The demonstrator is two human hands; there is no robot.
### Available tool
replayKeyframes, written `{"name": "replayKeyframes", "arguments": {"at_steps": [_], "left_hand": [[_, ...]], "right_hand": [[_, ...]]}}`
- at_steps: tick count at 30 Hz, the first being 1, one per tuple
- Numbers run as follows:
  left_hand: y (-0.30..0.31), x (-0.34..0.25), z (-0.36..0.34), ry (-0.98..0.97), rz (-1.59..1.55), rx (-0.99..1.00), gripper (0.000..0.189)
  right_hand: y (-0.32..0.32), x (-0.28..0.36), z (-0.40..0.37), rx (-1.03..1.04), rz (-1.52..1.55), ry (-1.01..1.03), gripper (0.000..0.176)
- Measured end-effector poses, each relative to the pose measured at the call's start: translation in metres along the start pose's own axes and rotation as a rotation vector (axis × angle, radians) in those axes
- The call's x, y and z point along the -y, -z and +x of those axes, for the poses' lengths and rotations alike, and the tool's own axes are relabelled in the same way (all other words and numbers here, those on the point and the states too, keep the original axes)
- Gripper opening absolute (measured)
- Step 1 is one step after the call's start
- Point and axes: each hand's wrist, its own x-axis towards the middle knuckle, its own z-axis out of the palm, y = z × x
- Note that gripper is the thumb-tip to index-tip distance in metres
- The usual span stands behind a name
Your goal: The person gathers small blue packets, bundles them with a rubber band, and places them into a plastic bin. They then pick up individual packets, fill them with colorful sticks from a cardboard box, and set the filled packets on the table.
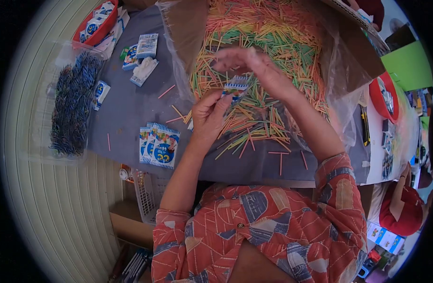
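Observation:
My left hand is closed on a small blue and white packet, pinched between thumb and fingers with its striped top end up. Just above and to the right, my right hand hangs over the heap with fingers stretched to the left; they look slightly blurred, and I see nothing held in them. Beneath both hands spreads a big heap of thin pink, yellow and green sticks. Several matching packets lie overlapped on the grey cloth, left of my left forearm.
At left, a clear tray holds dark twisted strands. A red basket of packets stands behind it. Cardboard flaps and clear plastic flank the heap. A yellow-black cutter lies at right; a person in red is beyond.

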Motion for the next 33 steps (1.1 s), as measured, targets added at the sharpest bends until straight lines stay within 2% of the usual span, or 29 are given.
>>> {"name": "replayKeyframes", "arguments": {"at_steps": [1,2,5,6,9,12,13,14,15,16,17,18,19,20,21,22,23,25,26,27,29,30,32,33], "left_hand": [[0.002,-0.006,-0.005,0.027,-0.004,-0.022,0.012],[0.004,-0.011,-0.008,0.049,-0.008,-0.045,0.013],[0.013,-0.009,-0.018,0.049,0.011,-0.092,0.015],[0.013,-0.011,-0.021,0.043,0.007,-0.097,0.015],[0.010,-0.014,-0.028,0.038,-0.004,-0.122,0.017],[0.010,-0.018,-0.033,-0.010,0.014,-0.159,0.017],[0.012,-0.022,-0.036,0.006,0.021,-0.169,0.017],[0.016,-0.026,-0.040,0.022,0.028,-0.179,0.017],[0.021,-0.034,-0.045,0.024,0.026,-0.178,0.017],[0.029,-0.045,-0.052,0.009,0.190,-0.201,0.017],[0.039,-0.053,-0.060,-0.007,0.353,-0.221,0.016],[0.055,-0.058,-0.074,-0.008,0.348,-0.215,0.016],[0.075,-0.060,-0.091,-0.040,0.648,-0.231,0.016],[0.084,-0.060,-0.098,-0.071,0.951,-0.247,0.019],[0.084,-0.062,-0.099,-0.065,0.953,-0.248,0.019],[0.080,-0.067,-0.101,-0.168,1.319,-0.300,0.023],[0.077,-0.072,-0.102,-0.276,1.685,-0.346,0.028],[0.061,-0.078,-0.094,-0.308,1.601,-0.303,0.031],[0.051,-0.075,-0.090,-0.341,1.510,-0.269,0.034],[0.040,-0.069,-0.085,-0.338,1.509,-0.273,0.034],[0.020,-0.055,-0.065,-0.190,1.339,0.000,0.031],[0.015,-0.046,-0.056,-0.205,1.343,-0.014,0.031],[0.012,-0.025,-0.041,-0.160,1.532,0.148,0.026],[0.012,-0.019,-0.039,-0.170,1.532,0.149,0.026]], "right_hand": [[-0.001,0.002,0.000,-0.119,0.090,0.017,0.070],[-0.005,0.004,-0.006,-0.134,0.084,0.028,0.070],[-0.028,0.005,-0.021,-0.065,-0.061,0.098,0.076],[-0.036,0.007,-0.027,0.019,-0.057,0.071,0.074],[-0.054,0.010,-0.031,-0.009,-0.194,0.176,0.069],[-0.035,0.012,-0.025,-0.126,-0.205,0.103,0.060],[-0.028,0.014,-0.024,-0.135,-0.182,-0.023,0.054],[-0.019,0.012,-0.022,-0.137,-0.181,-0.026,0.054],[-0.008,0.009,-0.018,-0.194,-0.365,-0.058,0.052],[0.003,0.007,-0.017,-0.251,-0.552,-0.090,0.049],[0.013,0.002,-0.019,-0.255,-0.557,-0.093,0.049],[0.023,-0.007,-0.023,-0.281,-0.967,-0.052,0.046],[0.030,-0.013,-0.027,-0.299,-1.377,-0.004,0.044],[0.031,-0.016,-0.032,-0.300,-1.378,-0.002,0.044],[0.028,-0.019,-0.041,-0.180,-1.304,0.003,0.047],[0.019,-0.020,-0.050,-0.057,-1.224,0.008,0.051],[0.006,-0.018,-0.057,-0.049,-1.215,0.007,0.051],[-0.027,0.000,-0.066,0.239,-1.262,0.001,0.057],[-0.035,0.005,-0.065,0.307,-1.274,-0.024,0.050],[-0.038,0.004,-0.064,0.312,-1.275,-0.023,0.050],[-0.035,0.003,-0.053,0.204,-1.216,-0.022,0.045],[-0.028,-0.001,-0.047,0.200,-1.228,-0.006,0.045],[-0.007,-0.014,-0.033,0.123,-1.144,-0.097,0.043],[0.001,-0.016,-0.024,0.114,-1.149,-0.095,0.043]]}}
